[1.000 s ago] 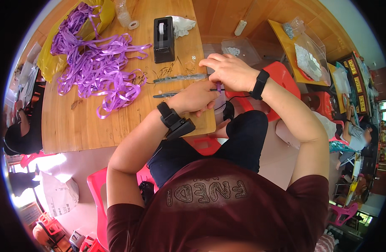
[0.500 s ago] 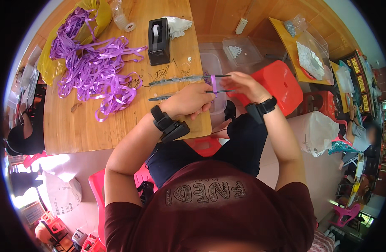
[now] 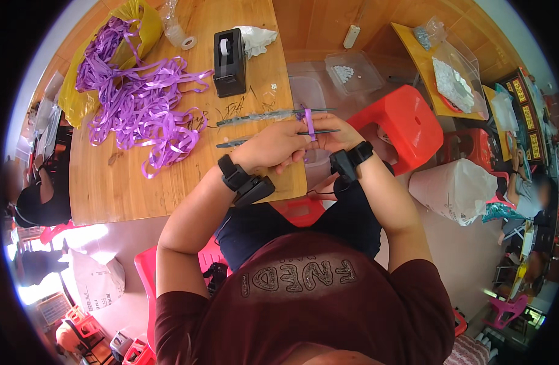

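Two thin dark rods, a far one [image 3: 258, 117] and a near one [image 3: 229, 144], lie side by side on the wooden table and stick out past its right edge. A short band of purple ribbon [image 3: 310, 125] passes round both near their ends. My left hand [image 3: 276, 145] lies over the near rod, fingers curled, thumb and forefinger closed at the ribbon. My right hand [image 3: 335, 135] is close against it from the right, under the near rod's end, its fingers bent in at the ribbon's lower part. The fingertips of both hands are partly hidden.
Tangled purple ribbon [image 3: 142, 100] spills from a yellow bag [image 3: 78, 103] on the wooden table [image 3: 121, 194]. A black tape dispenser [image 3: 229, 67] and a crumpled white wrapper [image 3: 258, 41] stand behind the rods. Right of the table is a red stool [image 3: 407, 128].
My right hand has moved left and slightly down, from the rod ends to the ribbon beside my left hand. My left hand has stayed nearly still.
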Demonstrator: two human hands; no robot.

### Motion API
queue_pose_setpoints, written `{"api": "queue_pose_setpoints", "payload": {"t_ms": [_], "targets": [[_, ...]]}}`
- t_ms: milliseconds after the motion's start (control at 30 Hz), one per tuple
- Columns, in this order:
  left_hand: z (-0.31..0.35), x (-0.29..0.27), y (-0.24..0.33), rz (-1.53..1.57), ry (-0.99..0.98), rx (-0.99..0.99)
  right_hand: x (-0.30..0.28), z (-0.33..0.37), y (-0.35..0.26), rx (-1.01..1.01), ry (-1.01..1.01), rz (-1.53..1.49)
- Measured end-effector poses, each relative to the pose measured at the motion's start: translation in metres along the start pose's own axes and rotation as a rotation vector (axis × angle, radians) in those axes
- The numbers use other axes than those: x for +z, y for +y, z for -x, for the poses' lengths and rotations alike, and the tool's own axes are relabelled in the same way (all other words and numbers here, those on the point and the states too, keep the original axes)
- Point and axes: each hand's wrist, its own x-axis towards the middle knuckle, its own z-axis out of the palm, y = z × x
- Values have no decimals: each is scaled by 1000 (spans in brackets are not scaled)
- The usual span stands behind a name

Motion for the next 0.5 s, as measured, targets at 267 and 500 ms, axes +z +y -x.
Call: {"api": "queue_pose_setpoints", "payload": {"t_ms": [267, 500], "targets": [[2, 1, 0, 22, 22, 10, 4, 11, -2, -17, 148, 55], [-2, 2, 1, -24, 5, 1, 1, 3, -3, -10, -5, -220]]}}
